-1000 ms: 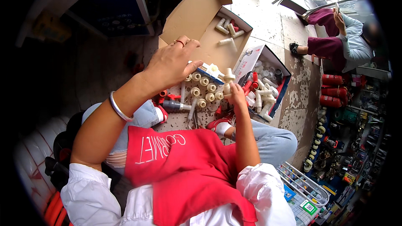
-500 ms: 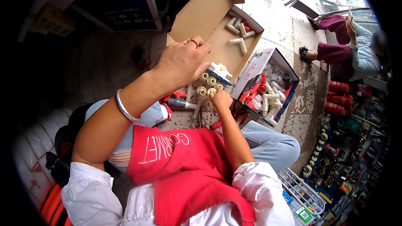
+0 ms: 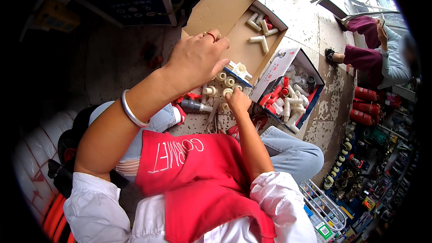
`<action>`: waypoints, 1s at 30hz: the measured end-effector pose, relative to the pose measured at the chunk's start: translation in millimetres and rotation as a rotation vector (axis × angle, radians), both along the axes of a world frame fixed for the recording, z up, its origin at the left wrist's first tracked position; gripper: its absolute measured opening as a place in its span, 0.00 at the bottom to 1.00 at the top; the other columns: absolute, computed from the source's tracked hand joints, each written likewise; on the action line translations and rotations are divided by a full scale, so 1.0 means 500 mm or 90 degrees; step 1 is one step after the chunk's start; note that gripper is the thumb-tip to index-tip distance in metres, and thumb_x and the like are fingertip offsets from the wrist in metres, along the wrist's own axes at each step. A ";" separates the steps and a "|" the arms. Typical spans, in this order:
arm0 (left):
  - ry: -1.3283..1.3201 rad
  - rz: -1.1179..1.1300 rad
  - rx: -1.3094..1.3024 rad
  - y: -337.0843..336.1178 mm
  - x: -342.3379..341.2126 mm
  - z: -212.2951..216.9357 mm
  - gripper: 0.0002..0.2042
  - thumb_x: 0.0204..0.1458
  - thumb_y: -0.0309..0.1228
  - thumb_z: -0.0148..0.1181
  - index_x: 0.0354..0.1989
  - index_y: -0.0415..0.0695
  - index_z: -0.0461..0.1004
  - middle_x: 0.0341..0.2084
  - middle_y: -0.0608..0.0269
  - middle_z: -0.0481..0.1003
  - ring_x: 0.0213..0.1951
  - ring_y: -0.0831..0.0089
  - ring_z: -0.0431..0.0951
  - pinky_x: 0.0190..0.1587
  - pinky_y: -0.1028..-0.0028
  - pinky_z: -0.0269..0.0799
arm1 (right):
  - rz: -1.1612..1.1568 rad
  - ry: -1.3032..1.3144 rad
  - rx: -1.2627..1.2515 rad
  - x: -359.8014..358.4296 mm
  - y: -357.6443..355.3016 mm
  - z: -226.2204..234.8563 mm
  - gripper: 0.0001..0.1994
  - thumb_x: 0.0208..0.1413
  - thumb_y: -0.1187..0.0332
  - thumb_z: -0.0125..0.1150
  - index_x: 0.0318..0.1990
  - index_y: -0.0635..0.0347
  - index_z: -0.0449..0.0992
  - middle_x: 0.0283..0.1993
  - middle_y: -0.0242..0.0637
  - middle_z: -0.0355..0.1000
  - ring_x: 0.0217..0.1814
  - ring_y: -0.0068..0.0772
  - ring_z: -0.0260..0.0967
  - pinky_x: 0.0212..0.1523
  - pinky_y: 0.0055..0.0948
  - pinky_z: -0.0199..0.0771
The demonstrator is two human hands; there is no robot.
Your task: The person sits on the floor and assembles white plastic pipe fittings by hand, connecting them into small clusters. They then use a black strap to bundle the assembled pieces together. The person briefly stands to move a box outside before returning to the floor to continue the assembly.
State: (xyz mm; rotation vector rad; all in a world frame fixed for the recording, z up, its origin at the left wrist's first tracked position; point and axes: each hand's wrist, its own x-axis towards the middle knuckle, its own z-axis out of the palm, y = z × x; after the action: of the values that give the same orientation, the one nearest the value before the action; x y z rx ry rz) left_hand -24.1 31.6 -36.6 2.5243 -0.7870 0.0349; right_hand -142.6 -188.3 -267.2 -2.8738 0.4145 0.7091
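My left hand [image 3: 196, 58] is raised over the near left corner of an open cardboard box [image 3: 235, 45], palm down. Its fingers curl inward; whatever they may hold is hidden under the hand. My right hand [image 3: 238, 101] pinches a cream plastic pipe fitting [image 3: 227, 92] on the floor with thumb and fingers. Around it stand several similar ring-ended fittings, among them one cream fitting [image 3: 229, 82] just beyond. Another fitting [image 3: 209, 91] lies a little apart to the left. Several white elbow fittings [image 3: 258, 40] and a red piece lie inside the cardboard box.
Right of my hands, a second box [image 3: 270, 78] holds red and white pipe fittings. A grey-and-white tool [image 3: 193, 105] lies by my left shoe. At the far right a person [image 3: 387, 54] sits holding a phone, near red cylinders [image 3: 362, 105] and assorted hardware.
One cream fitting has shifted left, away from the cluster. Both hands keep nearly the same places; the whole view has shifted slightly.
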 end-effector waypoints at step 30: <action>0.042 0.013 0.015 0.000 0.000 0.014 0.13 0.50 0.36 0.62 0.40 0.45 0.72 0.38 0.61 0.73 0.37 0.60 0.77 0.38 0.65 0.73 | 0.110 -0.134 0.147 -0.082 0.120 -0.109 0.14 0.49 0.69 0.54 0.43 0.62 0.66 0.43 0.50 0.66 0.37 0.52 0.73 0.36 0.45 0.75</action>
State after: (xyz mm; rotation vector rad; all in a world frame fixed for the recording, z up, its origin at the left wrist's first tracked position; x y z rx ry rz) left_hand -24.0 31.7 -29.8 2.5424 -0.7393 -0.0513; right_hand -183.6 -128.4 -321.5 -2.7454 0.0527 0.4383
